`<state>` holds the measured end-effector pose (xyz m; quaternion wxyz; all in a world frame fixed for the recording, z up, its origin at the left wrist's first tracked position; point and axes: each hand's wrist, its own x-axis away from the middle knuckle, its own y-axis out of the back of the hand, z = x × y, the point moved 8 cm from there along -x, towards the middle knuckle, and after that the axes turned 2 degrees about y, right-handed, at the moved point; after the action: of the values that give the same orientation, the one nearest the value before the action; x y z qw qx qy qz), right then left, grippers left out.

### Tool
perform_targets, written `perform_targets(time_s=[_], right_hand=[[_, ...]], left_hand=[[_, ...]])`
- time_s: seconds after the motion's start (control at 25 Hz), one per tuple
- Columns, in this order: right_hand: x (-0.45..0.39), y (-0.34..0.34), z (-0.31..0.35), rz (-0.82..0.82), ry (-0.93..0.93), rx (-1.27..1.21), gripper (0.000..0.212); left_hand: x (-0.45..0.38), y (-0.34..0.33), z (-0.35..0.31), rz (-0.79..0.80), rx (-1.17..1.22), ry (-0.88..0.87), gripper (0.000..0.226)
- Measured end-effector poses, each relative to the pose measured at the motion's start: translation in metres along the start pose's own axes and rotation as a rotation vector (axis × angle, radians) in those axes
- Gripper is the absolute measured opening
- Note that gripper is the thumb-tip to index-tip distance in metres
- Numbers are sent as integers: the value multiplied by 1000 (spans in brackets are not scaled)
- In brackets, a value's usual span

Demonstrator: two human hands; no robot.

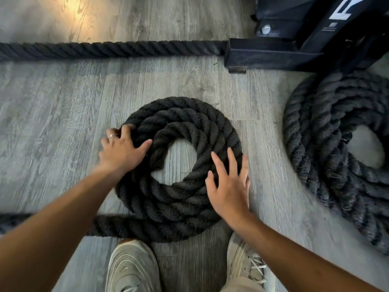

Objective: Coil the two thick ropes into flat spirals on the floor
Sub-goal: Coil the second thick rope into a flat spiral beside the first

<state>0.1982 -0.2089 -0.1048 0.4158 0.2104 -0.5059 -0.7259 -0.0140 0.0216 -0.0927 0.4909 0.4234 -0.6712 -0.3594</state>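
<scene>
Your left hand [122, 148] lies on the left side of the thick black twisted rope coil [179, 171] that sits in the middle of the grey wood-plank floor [52, 114]. Its fingers curl over the outer turns there and the thumb reaches toward the inner turn, so it grips the rope. A thin ring [111, 135] shows on one finger. Your right hand [229, 184] is spread flat, fingers straight, over the coil's right rim; it grasps nothing, and whether the palm presses the rope cannot be told.

The coil has about three turns around a bare centre, and its loose tail [63, 223] runs off toward the floor's left edge, passing under your left forearm. A second black rope coil [336, 157], piled less flat, lies near the right edge. A straight stretch of black rope [105, 50] crosses the far floor and meets the black metal rack base [273, 53] at the far right corner. Your two pale sneakers [132, 268] stand at the near edge.
</scene>
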Motion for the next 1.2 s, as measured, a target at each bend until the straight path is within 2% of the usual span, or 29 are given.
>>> perform_targets(time_s=[0.08,0.16,0.24,0.32,0.4,0.52,0.6,0.72,0.8,0.92,1.0,1.08,1.2], right_hand=[[8,-8,-2,52,-31,-45,57],[5,-9,-3,60,-32,-93,58],[0,-8,-3,69,-10,-121,59],[-15,-4,-4,125,46,-169,59],[-46,5,-7,219,125,-162,61],[-102,18,-7,354,277,-5,59],[-126,24,0,383,344,95,56],[-125,26,5,318,299,192,55],[-93,25,2,168,163,162,52],[-27,17,-5,21,-29,131,53],[-5,11,-8,31,-62,140,57],[-3,8,-10,51,-37,158,59],[-14,9,-12,59,11,174,56]], left_hand=[[-16,6,-12,31,28,-100,72],[-23,2,-14,50,-57,-141,71],[-22,-4,-10,21,-155,-127,70],[-20,-3,-5,-14,-157,-72,70],[-13,2,4,-14,-55,-16,73],[16,-1,19,10,137,67,82],[48,-13,25,4,222,119,85],[72,-29,26,8,176,151,87],[56,-21,23,-7,146,145,83],[17,0,-1,-69,200,-31,71],[-2,1,-15,-31,159,-108,70],[-13,-6,-16,-1,54,-104,71],[-12,-7,-10,-52,-28,-96,73]])
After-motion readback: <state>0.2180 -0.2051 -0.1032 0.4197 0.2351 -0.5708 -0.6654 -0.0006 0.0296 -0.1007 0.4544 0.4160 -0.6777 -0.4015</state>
